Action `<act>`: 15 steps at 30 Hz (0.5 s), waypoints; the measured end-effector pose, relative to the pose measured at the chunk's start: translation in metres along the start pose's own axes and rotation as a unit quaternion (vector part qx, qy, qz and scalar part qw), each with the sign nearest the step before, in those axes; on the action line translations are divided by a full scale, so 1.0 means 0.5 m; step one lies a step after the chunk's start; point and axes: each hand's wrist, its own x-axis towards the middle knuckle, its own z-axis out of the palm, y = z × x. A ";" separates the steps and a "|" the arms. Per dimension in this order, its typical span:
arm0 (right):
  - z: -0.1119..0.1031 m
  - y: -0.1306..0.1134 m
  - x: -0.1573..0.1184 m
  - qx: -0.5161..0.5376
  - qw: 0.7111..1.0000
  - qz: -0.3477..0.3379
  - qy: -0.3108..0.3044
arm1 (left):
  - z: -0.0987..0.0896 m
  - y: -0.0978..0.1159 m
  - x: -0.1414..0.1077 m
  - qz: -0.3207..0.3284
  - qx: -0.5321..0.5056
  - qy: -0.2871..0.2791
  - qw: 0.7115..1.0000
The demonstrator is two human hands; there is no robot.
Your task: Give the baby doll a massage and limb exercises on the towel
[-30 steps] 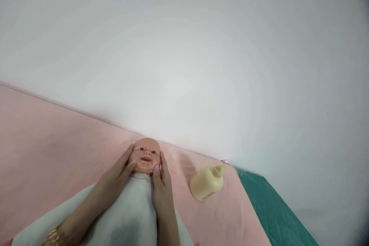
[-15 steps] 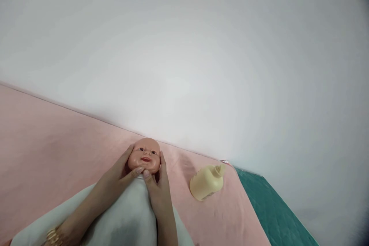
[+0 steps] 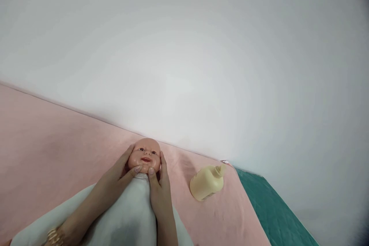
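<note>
A baby doll (image 3: 146,156) lies face up, its bald head toward the wall and its body under white cloth (image 3: 127,211). My left hand (image 3: 119,173) cups one side of the head, with the thumb at the chin. On the opposite side, my right hand (image 3: 159,180) holds the head the same way, its thumb also touching the chin. The fingers of both hands are partly hidden behind the head. A gold-coloured bracelet (image 3: 54,237) circles my left wrist.
To the right of the doll stands a pale yellow pump bottle (image 3: 206,182) on a pink cover (image 3: 57,142). Beyond the cover's right edge is a green quilted surface (image 3: 268,203). A white wall (image 3: 184,65) rises along the back.
My thumbs have moved apart along the doll's chin, the right one shifting to the right. More of the doll's collar shows between them. The bottle has stayed in place.
</note>
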 end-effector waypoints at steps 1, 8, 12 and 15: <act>-0.001 -0.002 0.000 -0.008 1.000 0.002 -0.001 | 0.000 0.000 0.000 -0.001 0.006 0.002 1.000; -0.004 -0.014 0.000 0.004 1.000 0.029 0.009 | -0.002 0.012 0.006 0.007 -0.003 0.018 1.000; -0.003 -0.003 0.004 0.053 0.998 0.044 0.016 | -0.006 0.022 0.006 -0.017 -0.013 0.019 1.000; -0.003 0.007 0.009 0.094 0.994 0.044 0.020 | -0.006 0.019 0.006 -0.019 -0.021 0.014 1.000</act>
